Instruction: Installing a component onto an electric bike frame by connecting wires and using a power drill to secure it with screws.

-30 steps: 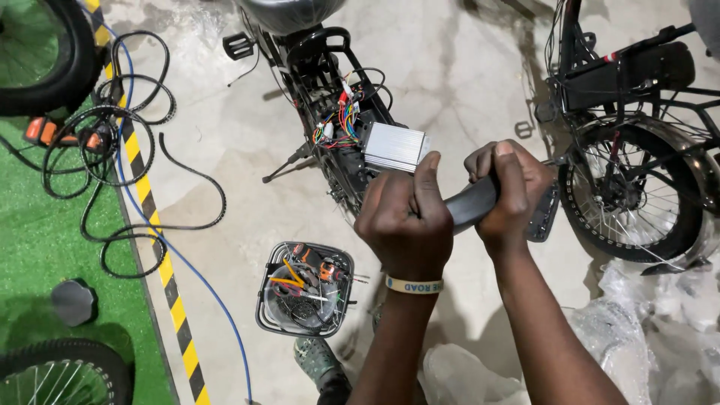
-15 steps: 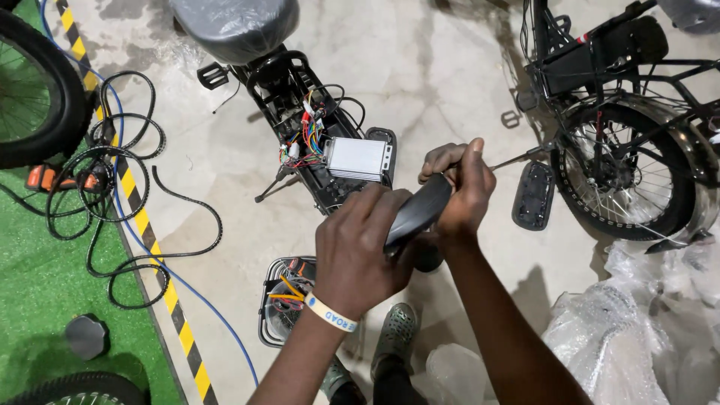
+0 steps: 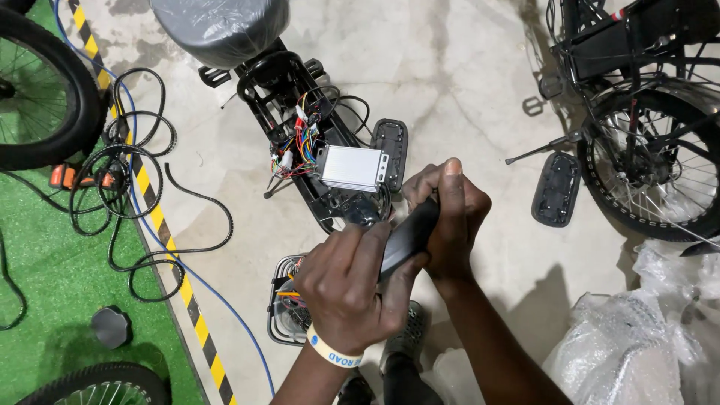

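Single head-worn view, looking steeply down from above, close over both hands [image 3: 397, 255] at centre, concrete floor [image 3: 465, 82] further below, bike frame [image 3: 300, 127] ahead, green mat [image 3: 52, 277] at left edge

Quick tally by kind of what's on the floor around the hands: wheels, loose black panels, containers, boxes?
Spoked wheels: 3 (left, bottom left, right)
Loose black panels: 2 (near frame, near right wheel)
Clear tool container: 1
Silver controller box: 1
Black handlebar grip, held by left hand and right hand: 1
Total: 8
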